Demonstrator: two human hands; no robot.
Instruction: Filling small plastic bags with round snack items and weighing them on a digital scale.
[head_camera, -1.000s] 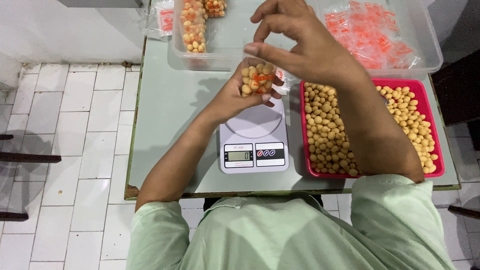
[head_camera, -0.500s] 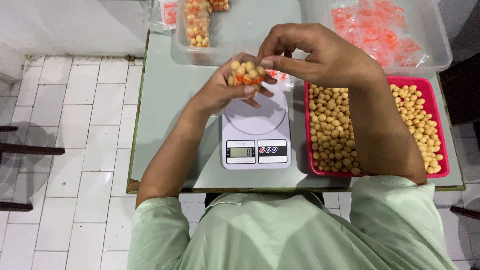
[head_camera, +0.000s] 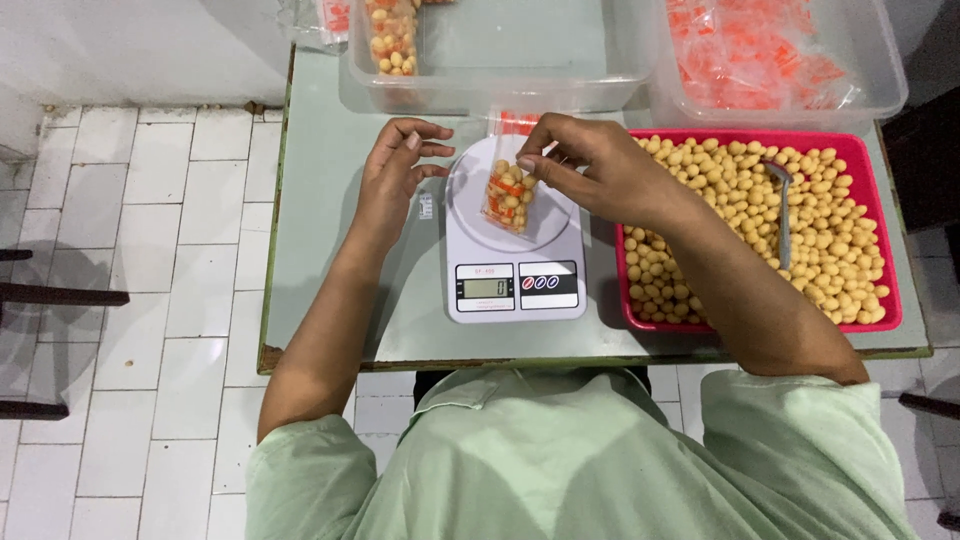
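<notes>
I'm pinching the small clear plastic bag of yellow round snacks (head_camera: 509, 196) with my right hand (head_camera: 590, 165), standing it on the white digital scale (head_camera: 513, 240); left hand (head_camera: 390, 175) hovering empty, fingers loosely curled. If it's leaning, it could topple and spill.

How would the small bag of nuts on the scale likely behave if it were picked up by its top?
The bag is thin clear plastic, so it would probably sag. The round nuts inside would likely shift. Its top looks open under the right hand, so tilting may spill some.
</notes>
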